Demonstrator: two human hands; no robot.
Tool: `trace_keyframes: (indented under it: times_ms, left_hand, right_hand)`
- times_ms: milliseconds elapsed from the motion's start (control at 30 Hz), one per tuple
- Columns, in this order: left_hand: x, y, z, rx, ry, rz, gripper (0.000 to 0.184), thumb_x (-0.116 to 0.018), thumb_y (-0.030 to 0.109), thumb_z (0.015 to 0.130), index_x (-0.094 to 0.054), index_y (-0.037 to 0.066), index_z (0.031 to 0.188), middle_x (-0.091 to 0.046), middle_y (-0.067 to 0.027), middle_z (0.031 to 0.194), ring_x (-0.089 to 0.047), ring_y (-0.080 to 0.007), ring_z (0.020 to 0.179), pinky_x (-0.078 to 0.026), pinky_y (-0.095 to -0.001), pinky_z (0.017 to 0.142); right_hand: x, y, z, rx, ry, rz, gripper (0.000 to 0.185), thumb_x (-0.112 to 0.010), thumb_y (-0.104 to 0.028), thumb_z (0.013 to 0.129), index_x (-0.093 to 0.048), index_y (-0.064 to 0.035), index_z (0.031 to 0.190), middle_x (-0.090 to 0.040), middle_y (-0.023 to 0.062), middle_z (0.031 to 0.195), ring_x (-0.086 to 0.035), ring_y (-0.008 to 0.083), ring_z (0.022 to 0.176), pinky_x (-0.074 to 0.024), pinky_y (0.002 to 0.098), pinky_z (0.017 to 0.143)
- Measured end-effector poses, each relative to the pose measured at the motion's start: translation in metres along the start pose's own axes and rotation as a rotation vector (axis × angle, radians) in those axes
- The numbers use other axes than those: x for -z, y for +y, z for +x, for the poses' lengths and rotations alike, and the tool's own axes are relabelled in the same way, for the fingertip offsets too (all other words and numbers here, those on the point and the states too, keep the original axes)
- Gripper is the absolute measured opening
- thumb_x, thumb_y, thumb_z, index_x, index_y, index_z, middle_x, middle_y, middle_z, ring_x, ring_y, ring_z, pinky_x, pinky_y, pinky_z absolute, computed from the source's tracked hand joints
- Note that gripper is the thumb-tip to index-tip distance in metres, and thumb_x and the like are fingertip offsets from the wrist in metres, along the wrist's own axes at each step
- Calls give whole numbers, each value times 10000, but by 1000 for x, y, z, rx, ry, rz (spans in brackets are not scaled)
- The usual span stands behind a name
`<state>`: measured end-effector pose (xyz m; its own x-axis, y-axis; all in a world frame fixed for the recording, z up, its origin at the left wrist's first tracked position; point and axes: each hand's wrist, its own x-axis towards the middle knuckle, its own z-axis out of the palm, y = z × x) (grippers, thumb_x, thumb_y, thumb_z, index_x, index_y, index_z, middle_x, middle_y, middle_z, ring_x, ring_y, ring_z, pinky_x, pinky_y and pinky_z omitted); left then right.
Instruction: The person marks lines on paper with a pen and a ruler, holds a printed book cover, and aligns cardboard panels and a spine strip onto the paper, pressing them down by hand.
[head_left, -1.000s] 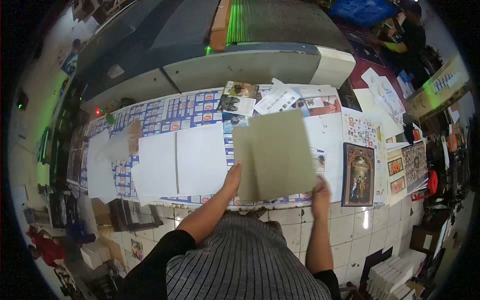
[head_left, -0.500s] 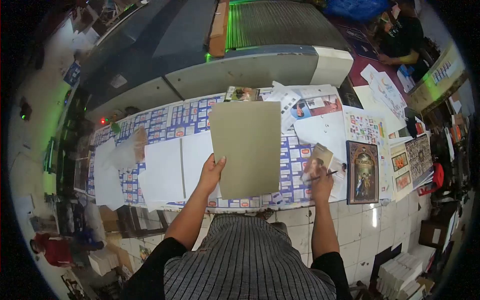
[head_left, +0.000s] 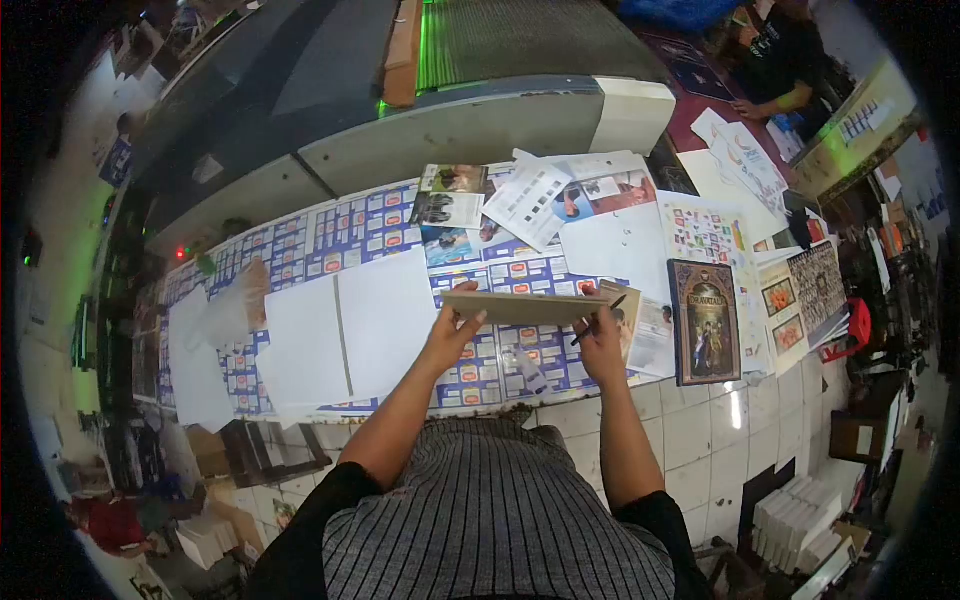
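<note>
A greyish-beige board [head_left: 525, 308], seen nearly edge-on and tilted, is held between my two hands above the table. My left hand [head_left: 453, 338] grips its left end, thumb on the near side. My right hand [head_left: 603, 350] is closed at the right end, with a dark pen [head_left: 618, 302] also in its fingers. Below my right hand lie printed photo sheets [head_left: 652, 335]. Left of my left hand, white sheets [head_left: 390, 320] lie on the table. A small clear and white item [head_left: 532, 375] rests on the blue-patterned surface below the board.
The table [head_left: 465, 385] has a blue label-patterned top. A dark ornate book [head_left: 706, 325] and several printed sheets [head_left: 790, 300] lie at right. A large grey machine [head_left: 460, 135] stands behind. A person [head_left: 785, 60] is at the back right, and stacked paper blocks [head_left: 800, 525] stand on the floor.
The board has tipped from facing me to nearly edge-on. My right hand, with the pen, has moved left from the photo sheets to the board's right end. The camera view has shifted slightly.
</note>
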<state>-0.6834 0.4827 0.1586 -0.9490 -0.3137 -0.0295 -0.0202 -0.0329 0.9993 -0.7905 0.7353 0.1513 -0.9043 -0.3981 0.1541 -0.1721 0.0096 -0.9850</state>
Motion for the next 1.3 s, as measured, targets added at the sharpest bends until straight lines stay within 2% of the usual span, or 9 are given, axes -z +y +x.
trace_keyframes:
  times_ms: [133,433,700,867,933,967,1033,1200,1300]
  left_hand:
    - [-7,8,8,97,44,161,454,-608,181,982,-430,27,1370,-565,-132,1293,-581,-236,1147,-456,-355,980]
    - [-2,-2,3,220,7,272,358,-611,195,984,-497,17,1273,-655,-139,1134,-620,-196,1055,-497,-349,890]
    - [-4,20,10,191,-61,285,375,-603,262,994,-530,17,1268,-666,-131,1130,-613,-213,1064,-481,-349,925]
    - [-3,-4,2,280,-63,57,383,-585,276,1003,-548,-5,1260,-613,-134,1237,-541,-191,1183,-457,-345,980]
    - [12,-26,0,229,24,330,561,-655,254,960,-407,9,1400,-472,-167,1415,-453,-229,1294,-403,-387,1068]
    - [18,-36,-2,318,264,52,832,-738,213,894,-198,54,1508,-335,-192,1508,-373,-291,1368,-316,-454,1143]
    - [43,-28,0,39,231,412,987,-815,184,814,-125,-7,1494,-363,-237,1475,-400,-319,1353,-390,-398,1101]
    - [61,-20,40,14,-132,284,398,-749,195,876,-587,52,1210,-657,-93,1156,-583,-208,1133,-463,-358,963]
    - [67,-20,55,81,-221,269,296,-724,188,893,-619,36,1125,-674,-88,1093,-596,-196,1099,-480,-351,931]
  right_hand:
    - [3,-24,4,-44,-53,-501,356,-566,-107,951,-483,-25,1287,-627,259,1146,-618,410,1069,-476,432,885]
    - [17,-10,7,-88,-71,-527,160,-600,-124,927,-555,-1,1020,-657,273,907,-610,483,898,-482,490,717]
    - [24,6,12,-89,3,-373,214,-659,-196,923,-590,-11,1004,-659,249,900,-644,393,804,-497,403,710]
    - [-10,-88,17,-3,65,-169,259,-654,-113,881,-642,-84,1138,-697,190,962,-665,363,831,-519,362,731]
    - [-28,-116,17,231,-85,-702,299,-620,-59,831,-638,-74,1129,-702,166,919,-670,363,821,-526,409,700]
    - [-43,-126,16,218,-77,-706,299,-620,-59,831,-638,-74,1129,-702,166,919,-670,363,821,-526,409,700]
    - [-68,-138,17,170,-264,-1145,292,-584,-47,802,-631,-80,1089,-686,141,846,-674,331,803,-515,454,664]
    - [-88,-80,26,160,-397,-1211,245,-583,-101,836,-586,-101,1081,-668,141,862,-669,315,811,-515,449,687]
    - [-68,-92,22,79,-410,-1220,242,-602,-82,811,-585,-89,1052,-668,155,866,-666,336,863,-514,466,718]
